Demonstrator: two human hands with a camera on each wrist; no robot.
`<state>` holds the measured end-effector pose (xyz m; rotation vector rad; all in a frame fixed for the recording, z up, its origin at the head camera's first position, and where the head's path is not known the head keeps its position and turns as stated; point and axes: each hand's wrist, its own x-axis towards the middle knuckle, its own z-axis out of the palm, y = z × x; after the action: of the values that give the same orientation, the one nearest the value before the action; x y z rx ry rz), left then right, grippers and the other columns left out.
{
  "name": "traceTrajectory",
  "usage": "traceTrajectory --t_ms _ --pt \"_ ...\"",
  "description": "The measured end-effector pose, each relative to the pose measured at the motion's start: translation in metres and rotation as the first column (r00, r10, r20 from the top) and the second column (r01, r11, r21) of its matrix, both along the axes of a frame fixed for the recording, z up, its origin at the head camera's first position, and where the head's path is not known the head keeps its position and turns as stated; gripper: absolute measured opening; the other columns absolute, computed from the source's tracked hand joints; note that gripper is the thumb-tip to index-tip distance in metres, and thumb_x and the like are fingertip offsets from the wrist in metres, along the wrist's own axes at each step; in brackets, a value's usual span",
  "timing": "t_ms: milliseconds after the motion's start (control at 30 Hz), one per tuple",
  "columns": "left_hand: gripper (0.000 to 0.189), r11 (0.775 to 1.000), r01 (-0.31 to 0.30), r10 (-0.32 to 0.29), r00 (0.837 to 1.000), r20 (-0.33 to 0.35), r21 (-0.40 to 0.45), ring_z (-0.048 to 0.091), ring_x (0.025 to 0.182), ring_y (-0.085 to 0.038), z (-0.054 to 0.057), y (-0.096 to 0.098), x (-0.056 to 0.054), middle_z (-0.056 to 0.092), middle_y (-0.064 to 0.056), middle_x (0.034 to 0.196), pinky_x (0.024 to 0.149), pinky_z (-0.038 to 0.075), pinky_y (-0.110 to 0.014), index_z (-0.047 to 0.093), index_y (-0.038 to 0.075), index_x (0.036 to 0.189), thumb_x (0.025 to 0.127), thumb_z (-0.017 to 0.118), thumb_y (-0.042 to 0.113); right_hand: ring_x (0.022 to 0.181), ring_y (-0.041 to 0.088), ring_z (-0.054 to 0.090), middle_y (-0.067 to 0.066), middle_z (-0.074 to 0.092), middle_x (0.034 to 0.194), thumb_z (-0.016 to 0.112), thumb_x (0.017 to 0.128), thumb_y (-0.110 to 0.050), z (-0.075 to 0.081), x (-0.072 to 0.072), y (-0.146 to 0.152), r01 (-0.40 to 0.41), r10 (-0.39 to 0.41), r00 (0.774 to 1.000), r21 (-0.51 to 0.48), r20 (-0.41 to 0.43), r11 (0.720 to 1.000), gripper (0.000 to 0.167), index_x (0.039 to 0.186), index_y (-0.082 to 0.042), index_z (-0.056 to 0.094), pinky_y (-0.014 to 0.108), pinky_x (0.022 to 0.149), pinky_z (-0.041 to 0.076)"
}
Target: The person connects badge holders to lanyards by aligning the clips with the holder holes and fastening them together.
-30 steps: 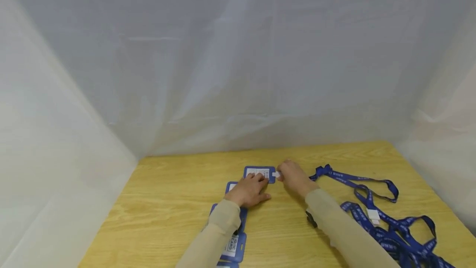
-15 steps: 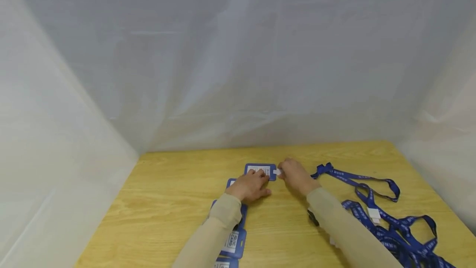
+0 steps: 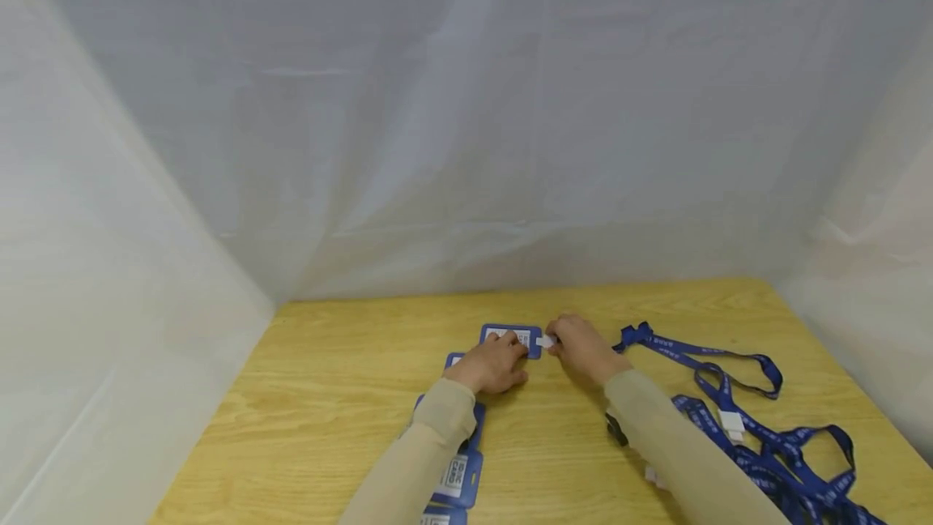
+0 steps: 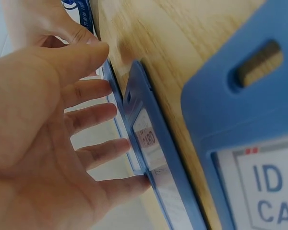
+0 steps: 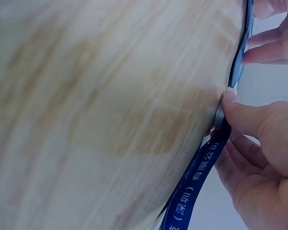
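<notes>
A blue ID card holder [image 3: 534, 340] lies flat near the back middle of the table. My left hand [image 3: 492, 364] rests its fingertips on this holder, with fingers spread and only slightly bent in the left wrist view. Just right of it, my right hand [image 3: 581, 347] pinches the white clip [image 3: 544, 341] at the holder's slotted end. A blue lanyard strap [image 5: 194, 177] with white lettering runs from under the right fingers in the right wrist view. The fingers hide part of the clip and the join with the holder.
Several more card holders [image 3: 466, 480] form a column toward the front, partly under the left sleeve. Blue lanyards [image 3: 765, 468] with white clips lie tangled at the right. White sheeting [image 3: 437, 144] hangs behind and beside the wooden table [image 3: 328, 395].
</notes>
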<state>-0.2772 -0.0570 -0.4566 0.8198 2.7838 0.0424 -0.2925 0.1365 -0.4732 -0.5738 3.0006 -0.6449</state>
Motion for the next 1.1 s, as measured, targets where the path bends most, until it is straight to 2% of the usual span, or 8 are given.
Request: traceTrajectory --t_ms 200,400,567,700,867,1100 --pt "0.047 1.0 -0.017 0.017 1.0 -0.005 0.004 0.047 0.132 -0.025 -0.001 0.001 0.0 0.048 -0.002 0.146 0.109 0.048 -0.04 0.054 0.02 0.146 0.104 0.055 0.041 0.103 0.025 0.063 0.01 0.067 0.11 0.067 0.098 -0.012 0.003 0.003 0.001 0.005 -0.005 1.0 -0.003 0.028 1.0 0.025 0.12 -0.002 0.069 0.042 0.089 0.057" --pt "0.048 0.999 -0.041 0.041 0.998 -0.051 -0.008 0.043 0.14 -0.024 -0.003 0.002 0.002 0.048 -0.001 0.148 0.113 0.044 -0.048 0.055 0.02 0.144 0.103 0.056 0.044 0.106 0.025 0.064 0.009 0.068 0.113 0.066 0.098 -0.012 0.005 0.005 0.004 -0.003 0.004 1.0 -0.023 0.026 1.0 0.025 0.122 -0.002 0.068 0.043 0.091 0.057" --pt "0.048 0.999 -0.05 0.05 0.996 -0.068 0.0 0.044 0.14 -0.025 -0.003 0.003 0.004 0.049 -0.001 0.148 0.112 0.045 -0.049 0.055 0.02 0.144 0.103 0.055 0.045 0.105 0.025 0.066 0.008 0.07 0.111 0.067 0.098 -0.01 0.004 0.006 0.009 -0.009 0.01 1.0 -0.029 0.005 1.0 0.023 0.119 -0.003 0.07 0.043 0.092 0.058" --pt "0.046 0.999 -0.042 0.043 0.996 -0.081 0.01 0.046 0.139 -0.024 -0.005 0.002 0.005 0.05 -0.001 0.148 0.111 0.046 -0.048 0.055 0.022 0.144 0.104 0.053 0.044 0.108 0.028 0.066 0.01 0.071 0.115 0.067 0.097 -0.009 0.004 0.007 0.012 -0.014 0.013 1.0 -0.029 -0.023 0.999 0.024 0.12 -0.003 0.07 0.044 0.093 0.058" --pt "0.044 0.999 -0.028 0.03 0.995 -0.099 0.021 0.05 0.135 -0.024 0.001 0.002 0.008 0.051 -0.002 0.149 0.109 0.048 -0.047 0.057 0.021 0.142 0.104 0.053 0.042 0.116 0.033 0.064 0.014 0.068 0.125 0.067 0.098 -0.011 0.009 0.012 0.016 -0.014 0.013 0.999 -0.018 -0.043 1.0 0.029 0.124 -0.002 0.068 0.048 0.098 0.055" --pt "0.043 0.997 -0.026 0.032 0.996 -0.087 0.067 0.052 0.136 -0.025 0.009 0.0 0.016 0.051 -0.005 0.15 0.109 0.048 -0.046 0.059 0.017 0.141 0.104 0.055 0.039 0.112 0.035 0.065 0.016 0.068 0.121 0.073 0.093 -0.01 0.016 0.019 0.025 -0.051 0.051 0.989 0.006 -0.137 0.999 0.03 0.12 0.001 0.069 0.048 0.098 0.055"
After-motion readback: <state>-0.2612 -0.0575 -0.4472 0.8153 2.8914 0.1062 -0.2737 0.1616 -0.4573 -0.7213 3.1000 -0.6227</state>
